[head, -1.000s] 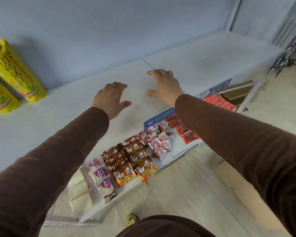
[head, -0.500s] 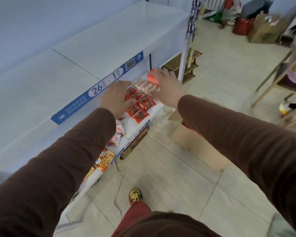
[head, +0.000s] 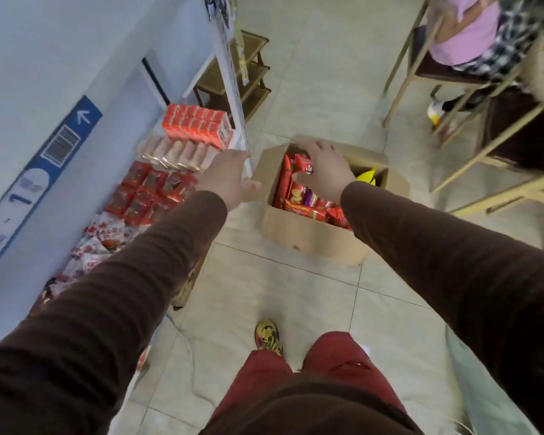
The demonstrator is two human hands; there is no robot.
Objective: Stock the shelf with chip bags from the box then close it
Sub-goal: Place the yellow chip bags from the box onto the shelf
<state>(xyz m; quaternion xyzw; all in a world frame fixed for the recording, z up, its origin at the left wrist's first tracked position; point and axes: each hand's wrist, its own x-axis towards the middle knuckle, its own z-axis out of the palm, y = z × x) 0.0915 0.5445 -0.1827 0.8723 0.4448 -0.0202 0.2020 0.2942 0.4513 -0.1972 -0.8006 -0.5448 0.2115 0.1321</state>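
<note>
An open cardboard box stands on the floor tiles, packed with red chip bags and a yellow bag at its far side. My right hand is over the box, with fingers and thumb curled around the top of one upright red chip bag. My left hand hovers open beside the box's left wall, holding nothing. The white shelf is at the left. Its top board is bare in this view.
The lower shelf level holds red snack packets, orange boxes and white-red packets. A small brown rack stands behind the shelf end. Wooden chair frames and a seated person are at the right. My foot is on the tiles.
My view swung from the top shelf board down to the floor. Both hands left the shelf and dropped to the box, and my right hand closed on a red bag.
</note>
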